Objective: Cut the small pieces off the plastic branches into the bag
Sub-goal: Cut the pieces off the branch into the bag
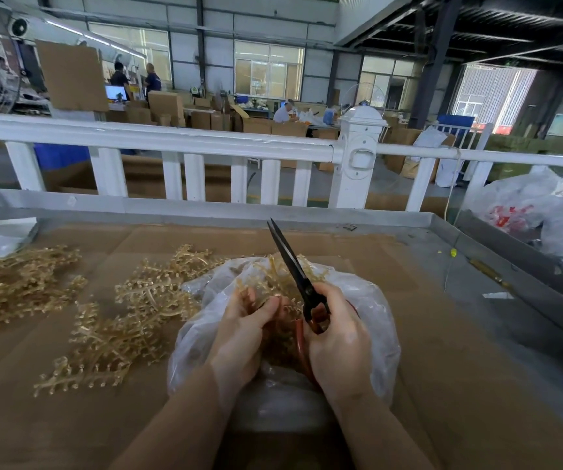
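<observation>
A: Where's the branch?

B: Branch [266, 283] is over the open bag [368, 320], mid-table. My left hand [243, 330] pinches its stem between thumb and fingers. My right hand [337, 337] is wrapped round the red handles of the scissors [293, 266], blades together, tips pointing up and away from me.

A: Stock left?

B: Plenty. Loose pile [127, 313] just left of the bag on the cardboard [459, 351], another heap [19, 286] far left.

A: Risks?

B: Three, my read. Left fingers sit close to the blades, so a blind snip could nick them. Bag film is bunched up against both hands and could get caught in the cut. If the branch drifts past the rim, pieces land on the cardboard instead.
</observation>
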`<action>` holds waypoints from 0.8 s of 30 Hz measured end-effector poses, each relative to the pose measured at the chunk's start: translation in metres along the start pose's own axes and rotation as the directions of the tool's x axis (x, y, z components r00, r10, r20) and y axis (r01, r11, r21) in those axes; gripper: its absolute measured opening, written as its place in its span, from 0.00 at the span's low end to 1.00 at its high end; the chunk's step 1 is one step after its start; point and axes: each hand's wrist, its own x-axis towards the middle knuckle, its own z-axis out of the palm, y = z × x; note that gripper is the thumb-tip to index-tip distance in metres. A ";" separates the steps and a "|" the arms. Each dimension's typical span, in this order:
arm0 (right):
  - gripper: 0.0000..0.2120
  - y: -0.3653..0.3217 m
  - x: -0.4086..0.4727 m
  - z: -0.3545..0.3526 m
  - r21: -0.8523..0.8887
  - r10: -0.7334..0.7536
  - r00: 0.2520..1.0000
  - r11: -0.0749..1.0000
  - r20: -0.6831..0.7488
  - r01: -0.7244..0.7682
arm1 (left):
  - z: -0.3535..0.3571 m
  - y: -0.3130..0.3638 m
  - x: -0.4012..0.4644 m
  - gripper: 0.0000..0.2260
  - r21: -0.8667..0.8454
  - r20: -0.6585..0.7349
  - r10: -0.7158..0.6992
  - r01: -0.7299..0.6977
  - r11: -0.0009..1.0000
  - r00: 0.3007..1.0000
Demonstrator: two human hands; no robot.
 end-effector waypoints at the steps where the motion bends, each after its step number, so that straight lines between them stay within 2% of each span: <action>1: 0.19 0.000 0.000 0.000 0.003 -0.013 1.000 1.000 -0.010 0.013 | -0.001 0.001 0.000 0.12 0.003 0.028 -0.008 0.007 1.000 1.000; 10: 0.13 -0.003 0.000 -0.003 0.028 -0.052 0.999 0.998 -0.015 0.052 | 0.002 0.006 -0.002 0.22 0.159 0.107 -0.078 0.060 0.985 0.991; 16: 0.18 0.000 -0.001 -0.003 -0.021 -0.034 0.995 0.999 0.088 0.036 | 0.002 0.003 -0.003 0.08 0.272 0.049 -0.009 -0.005 0.962 0.999; 20: 0.19 0.000 -0.001 -0.003 0.024 0.003 0.995 1.000 0.101 -0.005 | 0.000 0.000 0.000 0.06 0.084 -0.014 0.017 -0.016 0.996 1.000; 22: 0.19 0.000 0.001 -0.003 0.028 0.019 0.996 0.999 0.086 -0.021 | -0.001 0.001 0.001 0.09 -0.005 -0.040 0.042 -0.042 0.999 0.998; 24: 0.19 0.000 0.002 -0.004 0.004 0.053 0.996 0.999 0.078 -0.053 | -0.002 0.002 0.001 0.13 -0.022 -0.059 0.063 -0.064 0.998 0.996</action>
